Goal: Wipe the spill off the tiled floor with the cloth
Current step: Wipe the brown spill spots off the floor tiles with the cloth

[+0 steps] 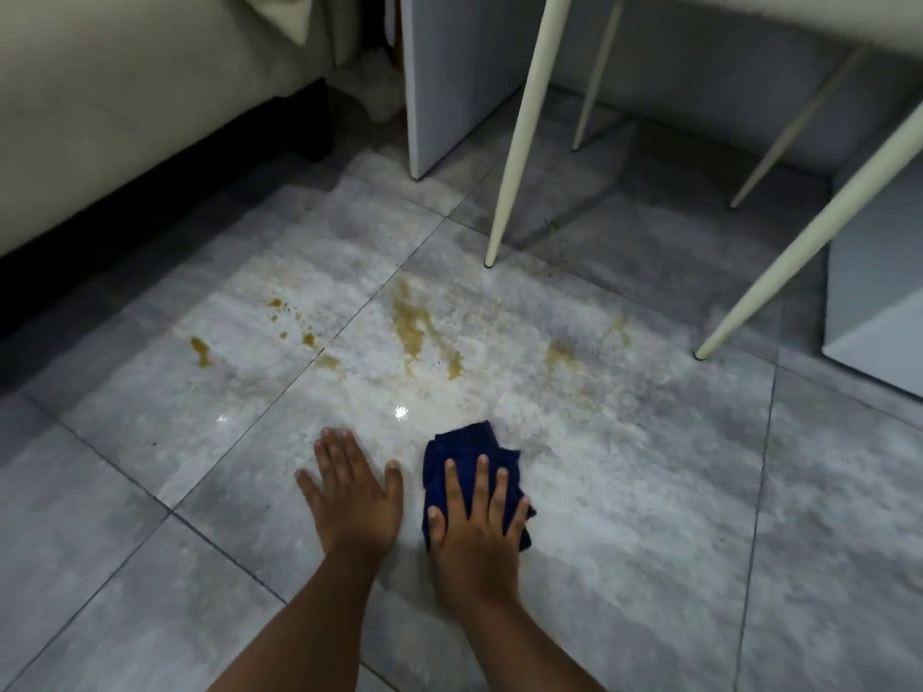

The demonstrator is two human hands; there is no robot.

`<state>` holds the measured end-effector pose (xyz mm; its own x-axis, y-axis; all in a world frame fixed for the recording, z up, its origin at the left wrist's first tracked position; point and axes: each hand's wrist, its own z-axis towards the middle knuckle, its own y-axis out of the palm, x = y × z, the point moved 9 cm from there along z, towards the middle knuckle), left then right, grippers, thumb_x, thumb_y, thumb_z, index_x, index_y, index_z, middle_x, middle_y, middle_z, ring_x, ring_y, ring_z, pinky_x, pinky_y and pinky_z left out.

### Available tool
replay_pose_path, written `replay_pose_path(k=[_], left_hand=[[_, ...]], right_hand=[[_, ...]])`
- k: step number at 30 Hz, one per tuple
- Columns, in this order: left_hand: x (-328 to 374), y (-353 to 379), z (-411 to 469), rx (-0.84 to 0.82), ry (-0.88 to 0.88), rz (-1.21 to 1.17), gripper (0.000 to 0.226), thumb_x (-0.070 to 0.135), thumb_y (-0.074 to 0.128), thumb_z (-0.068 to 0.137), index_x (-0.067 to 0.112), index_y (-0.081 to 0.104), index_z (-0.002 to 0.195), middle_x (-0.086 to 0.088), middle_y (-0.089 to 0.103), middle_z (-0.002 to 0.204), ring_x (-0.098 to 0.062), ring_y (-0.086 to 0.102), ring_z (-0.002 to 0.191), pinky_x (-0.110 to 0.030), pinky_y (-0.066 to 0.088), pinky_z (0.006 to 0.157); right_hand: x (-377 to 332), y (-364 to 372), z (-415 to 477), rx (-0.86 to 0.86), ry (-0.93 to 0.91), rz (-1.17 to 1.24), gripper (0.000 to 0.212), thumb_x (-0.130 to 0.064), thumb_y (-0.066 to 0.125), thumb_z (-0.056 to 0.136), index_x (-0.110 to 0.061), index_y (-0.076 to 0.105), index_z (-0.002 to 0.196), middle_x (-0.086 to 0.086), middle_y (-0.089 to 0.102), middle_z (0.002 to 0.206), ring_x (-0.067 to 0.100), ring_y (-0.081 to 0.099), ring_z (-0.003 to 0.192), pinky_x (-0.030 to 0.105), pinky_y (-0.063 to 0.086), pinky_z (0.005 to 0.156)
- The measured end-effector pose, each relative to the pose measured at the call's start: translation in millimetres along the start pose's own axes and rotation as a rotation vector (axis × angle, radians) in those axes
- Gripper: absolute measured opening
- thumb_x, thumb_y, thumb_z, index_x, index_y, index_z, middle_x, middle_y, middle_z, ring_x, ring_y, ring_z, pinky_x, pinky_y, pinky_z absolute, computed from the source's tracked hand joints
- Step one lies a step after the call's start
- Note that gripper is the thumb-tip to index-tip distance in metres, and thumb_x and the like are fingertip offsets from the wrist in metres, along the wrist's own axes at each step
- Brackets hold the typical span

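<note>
A yellow-brown spill (pixel 414 327) streaks the grey tiled floor (pixel 649 491), with smaller splashes to the left (pixel 200 349) and fainter patches to the right (pixel 562 354). A crumpled dark blue cloth (pixel 462 449) lies on the tiles in front of the spill, apart from it. My right hand (pixel 474 521) presses flat on the cloth, fingers spread over it. My left hand (pixel 349 486) rests flat on the bare tile just left of the cloth, fingers apart, holding nothing.
Cream chair legs stand behind the spill (pixel 517 142) and at the right (pixel 809 242). A cream sofa with a black base (pixel 150 142) runs along the left. A grey panel (pixel 449 82) stands at the back, and a grey box (pixel 874 302) sits at the right edge.
</note>
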<state>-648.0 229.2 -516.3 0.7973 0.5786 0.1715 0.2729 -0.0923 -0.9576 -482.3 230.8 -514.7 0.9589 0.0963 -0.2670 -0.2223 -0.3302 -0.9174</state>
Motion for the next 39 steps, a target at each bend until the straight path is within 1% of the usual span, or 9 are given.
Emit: replay_pose_path(k=[4,6,9,12,17,21,26,32,39], left_hand=[[39.3,-25.3,9.0,0.028,0.135,-0.029,0.08,0.056,-0.016,0.078,0.01,-0.018,0.144,-0.009,-0.014,0.159,-0.017,-0.021,0.143,-0.049,-0.016,0.115],[51.6,-34.2,16.7,0.08,0.112,-0.077,0.084,0.055,-0.012,0.08,0.009,-0.008,0.149,-0.01,-0.008,0.16,-0.02,-0.013,0.147,-0.05,-0.013,0.116],[63.9,-37.5,28.7,0.178,0.073,-0.106,0.078,0.05,0.003,0.086,0.008,0.006,0.152,-0.01,0.001,0.161,-0.022,-0.004,0.148,-0.05,-0.009,0.117],[71.1,-21.1,32.7,0.174,0.099,-0.091,0.075,0.05,0.008,0.089,0.01,0.006,0.152,-0.009,0.002,0.161,-0.021,-0.003,0.148,-0.049,-0.009,0.117],[48.3,-14.2,20.2,0.235,0.09,-0.094,0.072,0.047,0.024,0.092,0.007,0.019,0.151,-0.013,0.018,0.159,-0.024,0.012,0.147,-0.053,0.004,0.118],[60.8,-20.6,25.5,0.241,0.074,-0.108,0.071,0.047,0.025,0.092,0.007,0.019,0.151,-0.012,0.017,0.159,-0.023,0.012,0.147,-0.052,0.004,0.118],[43.4,-15.7,32.8,0.256,0.039,-0.046,0.071,0.046,0.028,0.092,0.007,0.017,0.151,-0.013,0.017,0.159,-0.024,0.013,0.147,-0.053,0.007,0.117],[50.5,-12.0,33.8,0.222,0.08,-0.089,0.07,0.051,0.018,0.095,0.013,0.0,0.151,-0.007,0.0,0.161,-0.017,-0.007,0.147,-0.05,-0.002,0.119],[54.6,-5.9,28.7,0.226,0.074,-0.096,0.072,0.05,0.022,0.093,0.01,0.009,0.152,-0.009,0.007,0.161,-0.019,0.001,0.148,-0.05,0.0,0.119]], right_hand=[[11.0,-44.8,39.8,0.029,-0.111,-0.089,0.061,-0.057,0.004,0.092,-0.04,0.001,0.15,0.001,-0.003,0.161,0.026,-0.005,0.148,0.05,-0.004,0.116],[44.8,-66.7,59.1,0.064,0.028,-0.036,0.062,-0.059,-0.003,0.09,-0.041,-0.008,0.149,-0.001,-0.014,0.16,0.023,-0.014,0.147,0.048,-0.008,0.117],[88.1,-85.4,53.4,0.249,0.263,-0.006,0.058,-0.053,0.01,0.098,-0.037,-0.004,0.152,0.002,-0.006,0.162,0.024,-0.01,0.148,0.05,-0.005,0.118],[88.1,-69.9,46.8,0.239,0.332,-0.013,0.058,-0.051,0.012,0.099,-0.036,-0.007,0.151,0.004,-0.007,0.161,0.026,-0.01,0.148,0.052,-0.006,0.117],[57.2,-74.2,116.7,0.159,0.179,-0.003,0.058,-0.052,0.015,0.099,-0.037,-0.001,0.152,0.002,-0.008,0.161,0.024,-0.01,0.148,0.051,-0.008,0.117],[110.8,-118.7,182.1,0.212,0.29,-0.008,0.058,-0.055,0.013,0.098,-0.036,0.001,0.152,0.002,-0.007,0.162,0.026,-0.007,0.148,0.053,-0.002,0.117],[101.7,-89.0,138.2,0.25,0.368,0.054,0.058,-0.053,0.013,0.099,-0.035,0.001,0.152,0.005,-0.006,0.162,0.028,-0.007,0.147,0.054,-0.005,0.116],[85.9,-119.5,217.8,0.175,0.159,-0.003,0.057,-0.053,0.015,0.099,-0.036,0.006,0.152,0.002,-0.004,0.162,0.025,-0.005,0.148,0.051,-0.005,0.117],[207.0,-132.3,189.0,0.226,0.511,0.083,0.06,-0.055,0.011,0.098,-0.034,0.002,0.153,0.006,-0.005,0.162,0.03,-0.006,0.147,0.055,-0.003,0.116]])
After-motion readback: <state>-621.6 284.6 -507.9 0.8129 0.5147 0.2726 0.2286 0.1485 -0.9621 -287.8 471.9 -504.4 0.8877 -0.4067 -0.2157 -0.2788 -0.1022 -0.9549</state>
